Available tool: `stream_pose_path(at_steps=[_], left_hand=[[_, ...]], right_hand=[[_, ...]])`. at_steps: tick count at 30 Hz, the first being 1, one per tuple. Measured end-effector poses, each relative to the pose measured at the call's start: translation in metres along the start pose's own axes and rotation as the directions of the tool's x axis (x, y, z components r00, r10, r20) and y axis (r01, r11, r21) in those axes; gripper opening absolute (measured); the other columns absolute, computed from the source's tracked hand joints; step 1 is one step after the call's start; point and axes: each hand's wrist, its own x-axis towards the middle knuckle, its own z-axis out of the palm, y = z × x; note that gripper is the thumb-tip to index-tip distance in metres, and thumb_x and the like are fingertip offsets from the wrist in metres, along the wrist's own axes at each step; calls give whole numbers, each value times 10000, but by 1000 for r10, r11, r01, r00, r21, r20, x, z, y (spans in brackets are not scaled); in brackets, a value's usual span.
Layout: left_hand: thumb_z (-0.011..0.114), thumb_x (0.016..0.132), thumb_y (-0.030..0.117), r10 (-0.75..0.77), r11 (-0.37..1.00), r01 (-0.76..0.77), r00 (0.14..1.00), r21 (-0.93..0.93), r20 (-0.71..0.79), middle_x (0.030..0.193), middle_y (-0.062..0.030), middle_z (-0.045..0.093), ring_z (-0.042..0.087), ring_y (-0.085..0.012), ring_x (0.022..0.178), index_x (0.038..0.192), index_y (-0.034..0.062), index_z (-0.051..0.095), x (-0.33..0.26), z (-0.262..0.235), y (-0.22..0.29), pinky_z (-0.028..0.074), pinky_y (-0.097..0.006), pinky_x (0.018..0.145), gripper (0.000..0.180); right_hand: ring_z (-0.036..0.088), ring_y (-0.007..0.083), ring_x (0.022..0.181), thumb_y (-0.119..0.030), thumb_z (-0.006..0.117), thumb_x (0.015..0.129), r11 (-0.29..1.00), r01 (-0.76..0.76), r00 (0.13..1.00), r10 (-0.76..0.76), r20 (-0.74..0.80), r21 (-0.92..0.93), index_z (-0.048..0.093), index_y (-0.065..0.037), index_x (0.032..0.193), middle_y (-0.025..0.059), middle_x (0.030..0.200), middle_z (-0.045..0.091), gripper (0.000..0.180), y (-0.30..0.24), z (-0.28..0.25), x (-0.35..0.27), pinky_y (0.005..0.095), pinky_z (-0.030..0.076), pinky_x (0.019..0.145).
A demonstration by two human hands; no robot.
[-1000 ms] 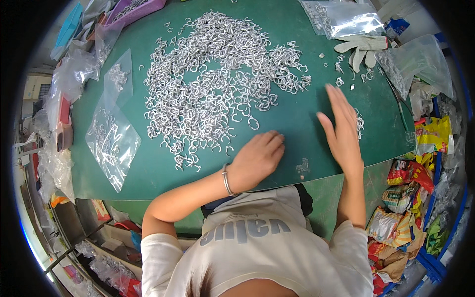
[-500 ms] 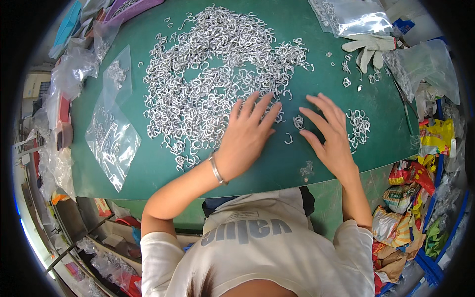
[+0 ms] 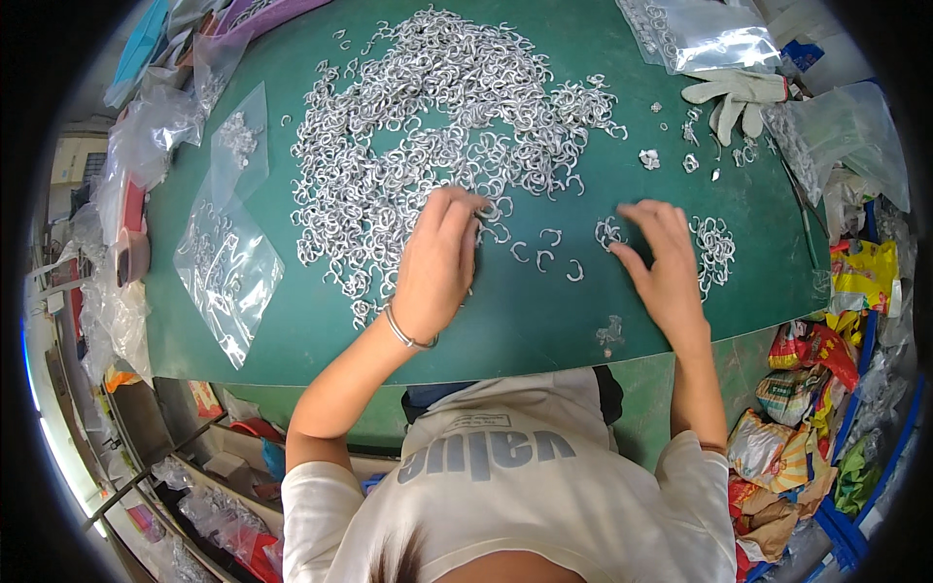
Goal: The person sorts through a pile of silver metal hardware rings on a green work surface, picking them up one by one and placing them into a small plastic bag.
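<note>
- Silvery metal open rings form one broad heap (image 3: 374, 189) on the green table (image 3: 525, 321); it lies beneath and beyond the left hand (image 3: 437, 257), which is much the nearer of the two.
- Left hand: fingers bent downward at the heap's near right margin; whether they pinch a ring cannot be told.
- Right hand (image 3: 664, 262): thumb and fingers parted, the gap facing left toward one small cluster (image 3: 608, 233) of rings just beside the tips; contact is uncertain.
- Loose rings (image 3: 581, 271): four, scattered between the hands, roughly midway; their open sides point in differing directions, with no shared long axis.
- Side pile (image 3: 716, 255): one, just right of the right hand, its longer axis running away from the person.
- Counts: hands, two; heap, one; cluster, one; side pile, one; pale glove (image 3: 736, 97), one, far right. Rings within the heap are too many to count.
</note>
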Motion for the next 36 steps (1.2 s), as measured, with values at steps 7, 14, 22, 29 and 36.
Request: stream_pose_path(at_steps=[7, 14, 22, 29, 36], left_hand=[[690, 759, 61, 84, 978, -107, 987, 179, 134, 1085, -89, 544, 524, -278, 952, 1068, 70, 607, -6, 13, 23, 395, -366, 796, 320], [652, 793, 70, 194, 946, -256, 939, 200, 283, 1096, -79, 552, 527, -230, 943, 1053, 65, 621, -29, 22, 31, 376, -348, 769, 261], [630, 791, 98, 190, 918, -276, 936, 285, 295, 1361, -99, 453, 441, -321, 1202, 1202, 87, 578, -23, 21, 42, 348, -474, 944, 414], [563, 781, 2, 74, 877, -182, 965, 445, 250, 1448, -112, 365, 334, -345, 1328, 1179, 74, 592, -16, 22, 26, 245, -582, 1047, 406], [634, 804, 73, 101, 885, -217, 953, 413, 285, 1395, -128, 412, 361, -323, 1310, 1195, 65, 566, -17, 25, 32, 258, -559, 1044, 397]], right_hand=[[562, 296, 824, 6, 653, 768, 998, -68, 995, 67, -70, -3, 625, 6, 888, 117, 875, 589, 124, 13, 2, -6, 381, 451, 726], [540, 278, 881, -54, 707, 726, 992, 128, 972, -123, 199, -14, 646, -35, 962, 72, 925, 577, 244, -25, 16, -38, 370, 413, 755], [532, 272, 953, -56, 719, 723, 995, 64, 998, -65, 0, -79, 645, -29, 1010, 81, 1013, 589, 298, -9, 2, -22, 386, 408, 786], [524, 196, 682, 50, 671, 769, 961, -161, 985, 172, -28, 226, 619, -9, 1049, 91, 864, 593, 290, 0, 5, -23, 273, 441, 615], [540, 244, 758, 38, 596, 816, 968, -245, 969, 246, -17, 54, 601, 10, 1105, 97, 861, 598, 290, 17, -4, -15, 332, 444, 725]])
